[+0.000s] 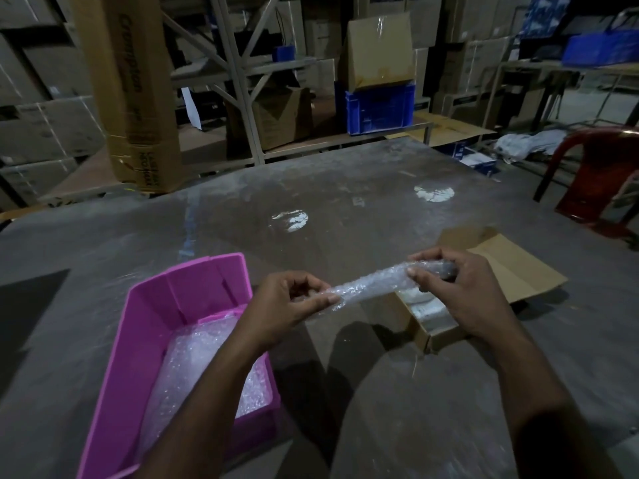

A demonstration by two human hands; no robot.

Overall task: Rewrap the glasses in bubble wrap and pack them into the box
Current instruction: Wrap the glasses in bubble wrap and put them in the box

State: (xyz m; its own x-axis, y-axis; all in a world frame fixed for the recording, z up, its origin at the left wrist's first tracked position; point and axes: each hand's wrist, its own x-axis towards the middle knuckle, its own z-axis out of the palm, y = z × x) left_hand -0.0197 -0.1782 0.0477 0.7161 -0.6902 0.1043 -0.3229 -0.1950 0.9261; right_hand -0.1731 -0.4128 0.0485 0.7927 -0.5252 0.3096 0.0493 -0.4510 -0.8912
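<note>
I held the bubble-wrapped roll [366, 283] above the table, just left of the open cardboard box [491, 288]. My left hand [294, 305] pinched one end, my right hand [449, 292] gripped the other. I judged a loose end could unroll, letting the glasses slip out.

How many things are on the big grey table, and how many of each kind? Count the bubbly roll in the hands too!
Pink bin with loose bubble wrap inside: 1
Open cardboard box: 1
Bubble-wrapped roll, held by the left hand and right hand: 1
Total: 3
</note>
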